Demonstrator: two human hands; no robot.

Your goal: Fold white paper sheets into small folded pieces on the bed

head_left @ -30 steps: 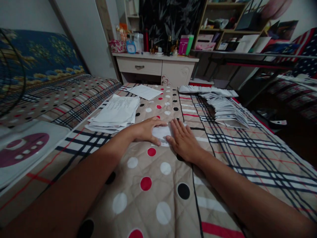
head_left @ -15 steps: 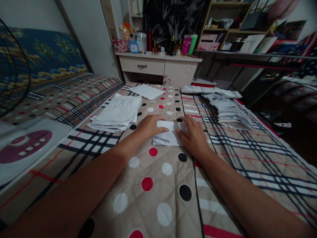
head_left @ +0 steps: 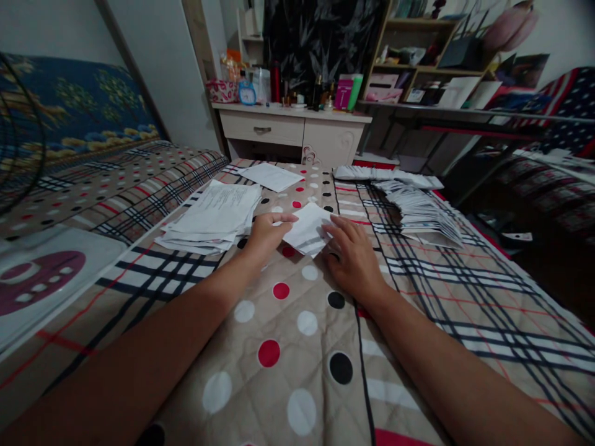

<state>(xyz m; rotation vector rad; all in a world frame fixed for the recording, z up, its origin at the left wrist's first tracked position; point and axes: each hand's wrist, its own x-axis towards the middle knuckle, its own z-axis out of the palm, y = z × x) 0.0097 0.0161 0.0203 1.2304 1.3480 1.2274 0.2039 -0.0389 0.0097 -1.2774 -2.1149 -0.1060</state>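
Note:
A folded sheet of white paper (head_left: 307, 230) is tilted a little off the bedspread in front of me, turned cornerwise. My left hand (head_left: 271, 234) pinches its left corner between thumb and fingers. At the paper's right edge is my right hand (head_left: 352, 254), its fingers stretched and slightly apart, with the fingertips against the sheet. To the left lies a stack of loose white sheets (head_left: 211, 217), the top one printed with text. On the right, a row of folded papers (head_left: 430, 214) leans closely together.
Another white sheet (head_left: 272, 177) lies toward the far end of the bedspread (head_left: 288, 322). Behind the folded row is a further bundle of papers (head_left: 388, 175). A white plastic bag (head_left: 56, 272) with a purple print sits at left. Beyond the bed stands a white dresser (head_left: 260, 127).
The folded paper has turned from lying flat and square to a tilted, cornerwise position. My left hand has shifted slightly left with its corner. The right thumb has come off the paper's top.

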